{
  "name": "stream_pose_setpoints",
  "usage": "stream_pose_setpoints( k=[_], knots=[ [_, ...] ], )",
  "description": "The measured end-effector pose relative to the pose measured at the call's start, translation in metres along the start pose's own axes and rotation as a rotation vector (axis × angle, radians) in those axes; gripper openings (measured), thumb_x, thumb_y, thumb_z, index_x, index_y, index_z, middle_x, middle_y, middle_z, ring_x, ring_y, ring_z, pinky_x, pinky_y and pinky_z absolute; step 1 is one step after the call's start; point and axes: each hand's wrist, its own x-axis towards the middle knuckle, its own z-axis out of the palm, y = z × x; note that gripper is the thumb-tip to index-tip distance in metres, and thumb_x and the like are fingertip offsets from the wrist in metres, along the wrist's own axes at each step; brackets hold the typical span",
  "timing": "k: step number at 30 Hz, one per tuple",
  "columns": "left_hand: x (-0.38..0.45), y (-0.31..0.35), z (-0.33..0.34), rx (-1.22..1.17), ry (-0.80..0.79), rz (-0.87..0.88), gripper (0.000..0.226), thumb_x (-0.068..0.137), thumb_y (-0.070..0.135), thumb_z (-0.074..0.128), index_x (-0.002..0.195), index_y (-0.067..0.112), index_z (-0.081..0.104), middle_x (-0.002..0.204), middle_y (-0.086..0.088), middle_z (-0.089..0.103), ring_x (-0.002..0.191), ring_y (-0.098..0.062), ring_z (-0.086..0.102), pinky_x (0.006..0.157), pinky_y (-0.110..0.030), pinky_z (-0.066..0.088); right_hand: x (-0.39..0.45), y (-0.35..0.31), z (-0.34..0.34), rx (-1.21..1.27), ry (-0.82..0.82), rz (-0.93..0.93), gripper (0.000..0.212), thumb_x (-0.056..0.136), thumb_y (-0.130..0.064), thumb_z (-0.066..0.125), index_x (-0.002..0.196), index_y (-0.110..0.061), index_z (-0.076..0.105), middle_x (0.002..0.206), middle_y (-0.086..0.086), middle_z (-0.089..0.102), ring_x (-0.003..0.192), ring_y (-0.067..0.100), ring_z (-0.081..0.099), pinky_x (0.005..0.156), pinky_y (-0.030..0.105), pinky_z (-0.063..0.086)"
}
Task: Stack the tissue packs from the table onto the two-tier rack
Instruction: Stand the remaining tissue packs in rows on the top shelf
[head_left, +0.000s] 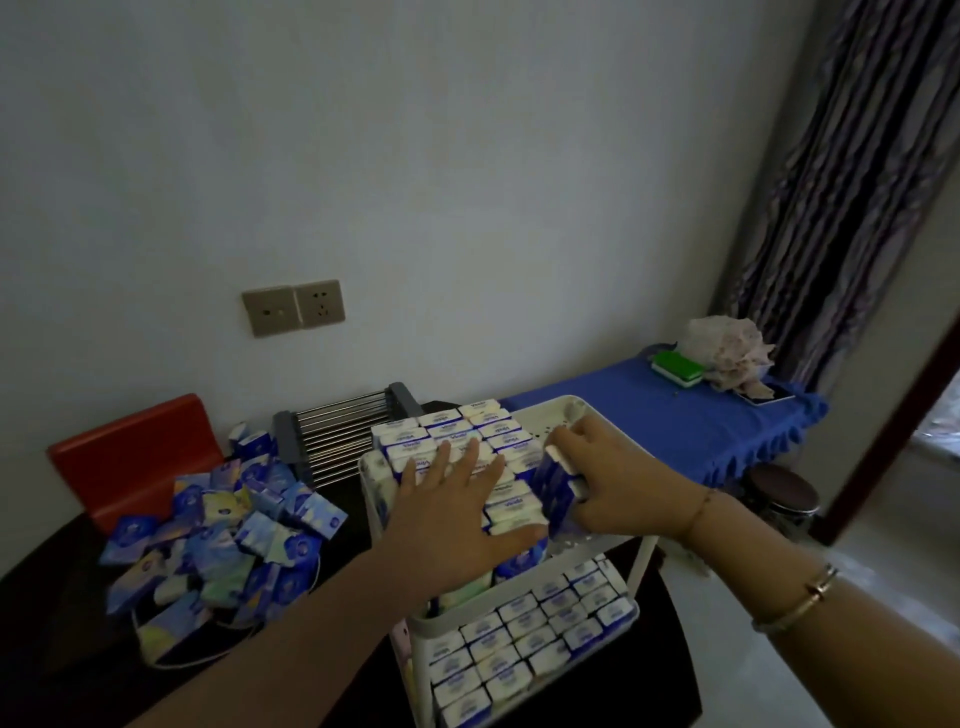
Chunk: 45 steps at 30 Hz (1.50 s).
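We see the white two-tier rack (558, 410) with both tiers packed with upright tissue packs (457, 434). Our left hand (457, 499) lies flat, fingers straight, on the top tier's packs; our right hand (605, 470) grips several blue packs (553, 480) at that tier's right side. Loose packs (223, 535) lie heaped on the dark worktop (57, 618) left of the rack.

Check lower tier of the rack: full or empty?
Full, as far as visible: the lower tier shows tissue packs standing in tight rows across it. Its back part is hidden under the upper tier.
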Motion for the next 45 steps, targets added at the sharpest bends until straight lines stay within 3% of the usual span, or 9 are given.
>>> stream_pose_setpoints(
  k=[4, 7, 13, 20, 27, 33, 37, 40, 45],
  knots=[
    [0.001, 0.005, -0.001, 0.004, 0.030, -0.025, 0.089, 0.077, 0.083, 0.027, 0.151, 0.038, 0.006, 0.161, 0.006, -0.005, 0.147, -0.021, -0.008, 0.117, -0.050, -0.006, 0.004, 0.000, 0.012, 0.294, -0.179, 0.104, 0.082, 0.075, -0.021, 0.068, 0.140, -0.025, 0.018, 0.131, -0.001, 0.041, 0.112, 0.017, 0.050, 0.093, 0.032, 0.045],
    [0.001, 0.009, -0.001, 0.018, 0.050, -0.040, 0.091, 0.075, 0.085, 0.027, 0.150, 0.037, 0.010, 0.161, 0.005, 0.000, 0.148, -0.022, -0.003, 0.118, -0.051, -0.001, 0.004, 0.003, 0.014, 0.598, -0.192, 0.175, 0.078, 0.081, -0.016, 0.065, 0.141, -0.024, 0.015, 0.139, 0.007, 0.042, 0.123, 0.020, 0.047, 0.101, 0.036, 0.043],
    [-0.004, 0.010, 0.000, 0.008, 0.029, -0.033, 0.094, 0.073, 0.086, 0.023, 0.151, 0.036, 0.005, 0.161, 0.005, -0.005, 0.147, -0.024, -0.008, 0.118, -0.052, -0.004, 0.008, 0.007, 0.033, 1.372, -0.151, 0.447, 0.042, 0.095, -0.042, 0.040, 0.122, -0.014, 0.056, 0.117, 0.013, 0.067, 0.108, 0.031, 0.063, 0.103, 0.047, 0.044],
    [-0.008, 0.012, -0.002, -0.020, 0.049, -0.024, 0.093, 0.074, 0.085, 0.025, 0.151, 0.035, 0.009, 0.161, 0.005, -0.001, 0.148, -0.022, -0.006, 0.118, -0.049, -0.003, 0.006, -0.001, 0.035, 1.115, -0.093, 0.513, 0.047, 0.096, -0.049, 0.033, 0.124, -0.019, 0.056, 0.118, 0.006, 0.065, 0.110, 0.024, 0.061, 0.105, 0.044, 0.042],
    [-0.020, -0.008, -0.019, -0.273, 0.167, -0.015, 0.083, 0.078, 0.077, 0.019, 0.147, 0.033, 0.030, 0.158, 0.009, 0.019, 0.147, -0.015, 0.009, 0.119, -0.045, 0.001, -0.006, -0.044, 0.013, 0.519, 0.368, 0.269, 0.040, 0.098, -0.021, 0.039, 0.138, -0.019, 0.039, 0.132, 0.002, 0.052, 0.101, 0.007, 0.048, 0.083, 0.017, 0.038],
    [-0.055, -0.084, -0.022, -0.525, 0.336, 0.019, 0.051, 0.090, 0.052, 0.048, 0.131, 0.023, 0.056, 0.137, 0.004, 0.053, 0.121, -0.013, 0.051, 0.105, -0.036, 0.040, 0.013, -0.124, 0.011, 0.419, 0.353, 0.009, 0.047, 0.093, -0.022, 0.047, 0.139, -0.021, 0.037, 0.137, -0.007, 0.041, 0.126, 0.008, 0.037, 0.101, 0.011, 0.026],
    [-0.092, -0.152, -0.013, -0.556, 0.358, -0.128, 0.035, 0.095, 0.029, 0.054, 0.127, 0.016, 0.056, 0.122, 0.004, 0.055, 0.111, -0.011, 0.053, 0.089, -0.017, 0.035, 0.036, -0.191, 0.027, 0.409, 0.338, -0.075, 0.048, 0.085, -0.037, 0.041, 0.130, -0.020, 0.046, 0.124, -0.004, 0.048, 0.118, 0.006, 0.040, 0.101, 0.013, 0.029],
    [-0.119, -0.207, 0.001, -0.590, 0.353, -0.224, 0.024, 0.094, 0.025, 0.055, 0.116, 0.019, 0.060, 0.112, 0.006, 0.058, 0.105, -0.010, 0.055, 0.087, -0.022, 0.040, 0.057, -0.235, 0.047, 0.392, 0.296, -0.123, 0.039, 0.090, -0.019, 0.052, 0.128, -0.017, 0.047, 0.121, -0.001, 0.049, 0.115, 0.009, 0.043, 0.098, 0.019, 0.033],
    [-0.165, -0.287, 0.028, -0.586, 0.298, -0.411, 0.018, 0.092, 0.028, 0.057, 0.107, 0.021, 0.065, 0.097, 0.007, 0.058, 0.091, -0.010, 0.057, 0.075, -0.024, 0.041, 0.096, -0.286, 0.103, 0.388, 0.119, -0.140, 0.031, 0.090, -0.023, 0.054, 0.121, -0.018, 0.052, 0.116, -0.003, 0.052, 0.111, 0.009, 0.046, 0.100, 0.027, 0.038]
  ],
)
